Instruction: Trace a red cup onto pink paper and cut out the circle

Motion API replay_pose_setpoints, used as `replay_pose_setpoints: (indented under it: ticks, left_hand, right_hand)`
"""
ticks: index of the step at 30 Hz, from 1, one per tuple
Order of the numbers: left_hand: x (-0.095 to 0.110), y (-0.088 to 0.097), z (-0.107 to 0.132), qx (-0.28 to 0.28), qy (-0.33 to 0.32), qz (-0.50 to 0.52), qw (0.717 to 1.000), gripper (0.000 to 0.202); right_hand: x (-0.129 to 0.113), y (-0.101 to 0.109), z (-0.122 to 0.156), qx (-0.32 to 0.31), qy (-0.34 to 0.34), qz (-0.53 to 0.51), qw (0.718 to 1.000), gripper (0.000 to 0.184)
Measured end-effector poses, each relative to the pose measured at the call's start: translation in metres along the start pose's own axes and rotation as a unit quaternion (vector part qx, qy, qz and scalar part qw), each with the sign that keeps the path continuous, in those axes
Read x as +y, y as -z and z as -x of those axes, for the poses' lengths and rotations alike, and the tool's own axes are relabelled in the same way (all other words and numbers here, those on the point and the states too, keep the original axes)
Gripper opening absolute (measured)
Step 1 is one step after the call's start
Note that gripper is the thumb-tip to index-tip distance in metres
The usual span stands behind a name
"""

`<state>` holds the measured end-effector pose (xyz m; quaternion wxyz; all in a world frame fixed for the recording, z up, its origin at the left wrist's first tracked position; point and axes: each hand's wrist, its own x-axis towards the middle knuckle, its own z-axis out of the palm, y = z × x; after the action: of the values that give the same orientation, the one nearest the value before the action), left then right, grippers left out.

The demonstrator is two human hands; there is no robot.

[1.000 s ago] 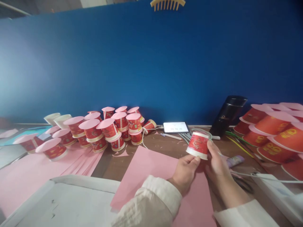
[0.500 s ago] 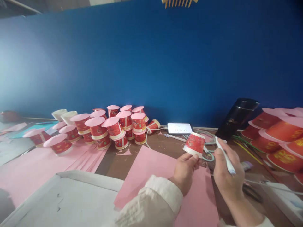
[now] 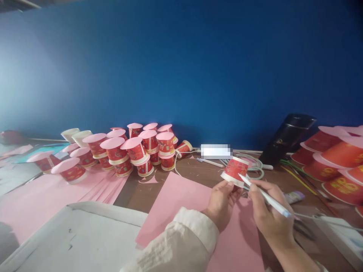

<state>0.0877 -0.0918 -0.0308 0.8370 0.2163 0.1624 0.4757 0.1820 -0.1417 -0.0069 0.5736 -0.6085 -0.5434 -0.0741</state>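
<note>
My left hand [image 3: 221, 200] grips a small red paper cup [image 3: 234, 170] held upside down, rim toward me, above a pink paper sheet [image 3: 181, 204]. A white pen [image 3: 265, 195] is pinched in my right hand [image 3: 268, 211], its tip touching the cup's rim at the right side. Both hands hover over the sheet's far right corner on the brown table [image 3: 144, 192].
Several red cups capped with pink paper discs [image 3: 136, 149] are piled at the back centre-left. Larger red bowls [image 3: 331, 158] crowd the right. A black flask [image 3: 286, 138], a phone [image 3: 216, 151], cables [image 3: 255, 164], a glue stick [image 3: 295, 196] and a white tray [image 3: 85, 234] lie around.
My right hand left the cup, picked up the white pen and brought its tip to the cup's rim. My left hand kept hold of the cup.
</note>
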Motion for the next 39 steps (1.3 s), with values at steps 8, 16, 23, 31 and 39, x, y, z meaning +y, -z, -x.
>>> replay_pose_setpoints:
  ticks: [8,16,23,31,39]
  left_hand:
    - [0.001,-0.002,0.001,0.000,0.001,0.020,1.000,0.033]
    - [0.001,-0.001,0.001,0.017,0.002,0.036,0.999,0.028]
    - [0.000,-0.001,0.000,0.019,0.003,0.038,0.999,0.027]
    - [0.001,-0.002,-0.001,0.025,0.007,0.040,0.999,0.030]
    - [-0.001,-0.001,-0.003,0.022,0.009,0.034,0.999,0.034]
  right_hand:
    - [0.001,-0.001,0.001,-0.006,0.060,0.023,0.998,0.018]
    - [0.004,-0.002,0.001,-0.005,0.093,0.048,0.994,0.017]
    - [0.004,-0.005,0.002,-0.008,0.101,0.058,0.993,0.019]
    - [0.006,-0.005,0.003,-0.013,0.105,0.072,0.992,0.019]
    - [0.011,-0.005,0.004,-0.014,0.108,0.085,0.990,0.019]
